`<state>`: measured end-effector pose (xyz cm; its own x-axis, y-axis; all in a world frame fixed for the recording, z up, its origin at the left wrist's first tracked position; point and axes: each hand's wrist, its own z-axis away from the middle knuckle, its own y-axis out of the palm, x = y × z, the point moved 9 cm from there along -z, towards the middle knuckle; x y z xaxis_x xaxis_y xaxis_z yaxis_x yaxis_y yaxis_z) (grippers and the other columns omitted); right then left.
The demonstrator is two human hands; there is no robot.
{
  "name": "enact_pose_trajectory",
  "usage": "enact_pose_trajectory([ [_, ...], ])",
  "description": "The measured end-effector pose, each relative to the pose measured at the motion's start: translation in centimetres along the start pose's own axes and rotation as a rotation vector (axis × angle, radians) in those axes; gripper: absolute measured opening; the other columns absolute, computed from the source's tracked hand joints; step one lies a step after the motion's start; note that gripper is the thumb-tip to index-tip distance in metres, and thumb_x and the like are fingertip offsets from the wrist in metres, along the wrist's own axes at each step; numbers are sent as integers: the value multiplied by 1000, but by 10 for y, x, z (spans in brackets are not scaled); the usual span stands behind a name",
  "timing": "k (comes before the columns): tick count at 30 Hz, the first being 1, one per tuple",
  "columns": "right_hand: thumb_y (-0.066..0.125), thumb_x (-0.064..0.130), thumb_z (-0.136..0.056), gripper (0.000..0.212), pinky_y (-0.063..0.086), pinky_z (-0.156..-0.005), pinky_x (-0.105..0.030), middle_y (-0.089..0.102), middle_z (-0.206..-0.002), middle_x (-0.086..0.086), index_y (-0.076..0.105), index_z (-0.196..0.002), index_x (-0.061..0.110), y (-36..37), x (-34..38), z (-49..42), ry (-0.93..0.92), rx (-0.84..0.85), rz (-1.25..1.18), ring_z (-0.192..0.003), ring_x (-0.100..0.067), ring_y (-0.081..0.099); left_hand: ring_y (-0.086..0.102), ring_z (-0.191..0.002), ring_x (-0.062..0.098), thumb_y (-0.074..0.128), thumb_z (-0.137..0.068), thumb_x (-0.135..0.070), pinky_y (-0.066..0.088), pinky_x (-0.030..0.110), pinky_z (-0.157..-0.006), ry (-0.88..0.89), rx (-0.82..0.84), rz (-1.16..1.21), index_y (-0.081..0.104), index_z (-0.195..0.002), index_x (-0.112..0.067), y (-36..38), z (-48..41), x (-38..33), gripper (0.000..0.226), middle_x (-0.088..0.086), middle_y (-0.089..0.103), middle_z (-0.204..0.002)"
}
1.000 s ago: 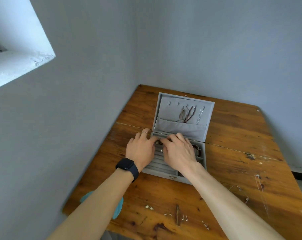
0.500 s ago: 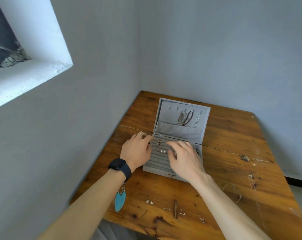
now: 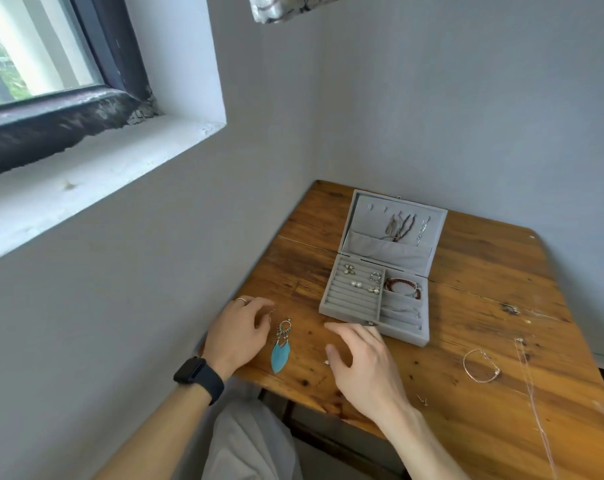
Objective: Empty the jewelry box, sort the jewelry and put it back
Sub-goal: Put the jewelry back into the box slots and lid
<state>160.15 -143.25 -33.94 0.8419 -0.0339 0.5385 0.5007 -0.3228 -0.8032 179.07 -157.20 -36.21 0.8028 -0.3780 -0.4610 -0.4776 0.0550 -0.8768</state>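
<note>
On the wooden table (image 3: 484, 271) pushed into the corner of the room, the grey jewelry box (image 3: 399, 336) stands open with its lid (image 3: 370, 245) tipped back towards the wall. A few necklaces (image 3: 402, 226) hang from hooks inside the lid. In the ridged section on the left of the box sit several small earrings (image 3: 355, 283), and in the far compartment on the right lies a red bead bracelet (image 3: 402, 287); thin chains lie in the compartments nearer the front. Both hands are in front of the box, near the table's near edge. The left hand (image 3: 240, 336), with a dark watch (image 3: 198, 375) on the wrist and a ring (image 3: 241, 300) on one finger, rests by the left edge with its fingers loosely curled. A small wire hook (image 3: 270, 316) lies right at its fingertips, and I cannot tell whether the fingers grip it. Just beside that hand lies a long earring with a turquoise feather (image 3: 281, 348). The right hand (image 3: 363, 365) is over the table just in front of the box, fingers spread and relaxed, holding nothing; a tiny stud (image 3: 326, 362) lies by its thumb. Further right, a thin bangle (image 3: 480, 367) and a fine chain (image 3: 532, 386) lie well apart from the box.
</note>
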Motion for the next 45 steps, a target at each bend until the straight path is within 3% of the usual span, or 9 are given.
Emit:
enact_pose_trajectory([
  [7,58,34,-98,40,28,-95,-8,60,-130,14,55,-137,29,27,15,-11,32,62,30,-120,-3,49,53,-120,16,56,-94,-40,49,33,-98,-110,-12,123,64,-124,-33,15,9,26,31,-6,58,-128],
  [10,57,34,-98,42,39,-98,-17,61,-130,10,54,-139,25,40,17,-26,66,110,41,-121,-7,53,48,-120,15,58,-93,-43,40,29,-99,-144,-66,179,64,-120,-36,19,13,34,28,-9,55,-127],
  [15,54,37,-100,41,47,-96,-27,62,-129,4,54,-138,22,62,27,-54,81,180,69,-116,-13,59,45,-117,12,48,-89,-55,35,29,-96,-132,-110,20,57,-123,-44,24,20,31,37,-15,50,-128],
  [25,58,25,-98,18,42,-73,-18,62,-102,7,71,-110,24,80,33,-77,38,122,189,-87,-9,60,46,-115,13,45,-87,-52,37,31,-94,-99,-143,-17,59,-124,-40,21,26,24,41,-12,51,-131],
  [30,62,30,-96,11,39,-72,-3,69,-95,21,72,-100,34,70,28,-71,121,118,-120,-88,8,59,47,-114,11,45,-88,-52,37,29,-93,-152,-151,43,62,-118,-42,20,22,30,37,-15,54,-127],
  [35,67,35,-92,14,40,-76,-4,68,-96,34,71,-90,48,48,19,-52,262,70,-427,-98,19,55,46,-122,18,48,-89,-65,35,36,-101,-234,0,136,61,-119,-50,27,1,37,36,-9,52,-127],
  [39,67,32,-92,12,52,-86,-28,74,-99,19,73,-93,42,29,11,-43,343,26,-639,-100,1,65,54,-109,15,64,-90,-51,47,33,-95,-170,38,169,72,-98,-45,21,-14,32,14,-9,55,-110],
  [42,65,29,-94,12,54,-79,-26,76,-100,14,74,-96,38,12,9,-37,381,11,-756,-99,-3,68,60,-97,8,68,-90,-43,48,25,-82,-135,59,252,71,-88,-42,18,-19,26,4,-15,60,-101],
  [45,63,27,-97,12,54,-79,-27,76,-99,12,73,-100,31,-6,6,-33,394,-15,-818,-97,-3,69,59,-94,0,64,-93,-43,41,15,-72,-128,67,396,67,-87,-40,12,-20,15,7,-22,65,-100],
])
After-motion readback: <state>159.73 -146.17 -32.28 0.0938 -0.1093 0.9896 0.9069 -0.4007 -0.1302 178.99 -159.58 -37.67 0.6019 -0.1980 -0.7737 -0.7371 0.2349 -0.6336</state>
